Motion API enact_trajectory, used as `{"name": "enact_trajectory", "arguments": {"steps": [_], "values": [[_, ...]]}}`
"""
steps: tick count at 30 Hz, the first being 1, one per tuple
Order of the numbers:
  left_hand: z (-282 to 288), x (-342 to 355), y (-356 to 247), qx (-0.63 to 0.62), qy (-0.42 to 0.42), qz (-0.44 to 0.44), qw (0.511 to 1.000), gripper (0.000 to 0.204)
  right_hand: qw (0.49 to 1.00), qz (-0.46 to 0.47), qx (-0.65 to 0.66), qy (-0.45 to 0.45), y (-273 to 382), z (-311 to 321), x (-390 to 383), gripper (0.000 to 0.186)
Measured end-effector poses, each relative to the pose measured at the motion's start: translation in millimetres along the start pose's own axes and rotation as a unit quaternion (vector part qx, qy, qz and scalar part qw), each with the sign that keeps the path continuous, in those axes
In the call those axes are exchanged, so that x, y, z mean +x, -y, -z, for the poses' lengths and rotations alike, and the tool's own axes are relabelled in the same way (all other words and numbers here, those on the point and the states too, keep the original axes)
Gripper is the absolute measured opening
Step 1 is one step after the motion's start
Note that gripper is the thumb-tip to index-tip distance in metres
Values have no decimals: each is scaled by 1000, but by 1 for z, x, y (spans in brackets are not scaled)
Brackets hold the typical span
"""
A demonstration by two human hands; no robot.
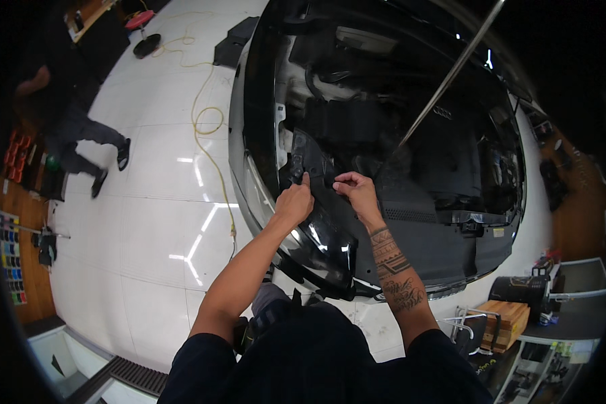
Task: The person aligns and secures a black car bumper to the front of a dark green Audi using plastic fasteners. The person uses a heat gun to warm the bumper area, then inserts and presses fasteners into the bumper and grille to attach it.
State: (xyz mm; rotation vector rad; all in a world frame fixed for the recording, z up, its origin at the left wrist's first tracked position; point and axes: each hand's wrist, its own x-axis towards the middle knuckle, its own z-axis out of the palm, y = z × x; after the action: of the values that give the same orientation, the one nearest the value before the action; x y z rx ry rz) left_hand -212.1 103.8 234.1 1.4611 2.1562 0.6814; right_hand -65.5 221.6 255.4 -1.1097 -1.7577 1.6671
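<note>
In the head view, my left hand (295, 202) reaches over the front corner of a black car (330, 246). Its index finger is stretched out and rests on a black plastic trim piece (310, 153) at the edge of the engine bay; the other fingers curl under, with nothing visible in them. Just right of it, my right hand (359, 194) hovers above the dark panel, thumb and fingertips pinched together. Whatever sits in that pinch is too small and dark to make out. Tattoos cover the right forearm.
A metal rod (451, 71) slants up from the engine bay. A yellow cord (212, 145) snakes over the white floor (135, 236). At the far left another person (81, 135) walks. A wooden block (503, 322) and a black cylinder (518, 291) stand at the right.
</note>
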Motion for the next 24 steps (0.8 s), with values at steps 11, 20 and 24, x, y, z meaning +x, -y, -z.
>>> {"name": "enact_trajectory", "arguments": {"steps": [11,20,24], "values": [[-1,14,-5,158,141,-23,977,60,943,160,-290,-38,-2,-47,43,16],[15,13,-1,113,160,-40,980,58,907,228,-351,-43,-4,-55,40,15],[17,8,-1,87,141,-27,986,58,912,206,-338,-105,-8,-64,32,14]]}}
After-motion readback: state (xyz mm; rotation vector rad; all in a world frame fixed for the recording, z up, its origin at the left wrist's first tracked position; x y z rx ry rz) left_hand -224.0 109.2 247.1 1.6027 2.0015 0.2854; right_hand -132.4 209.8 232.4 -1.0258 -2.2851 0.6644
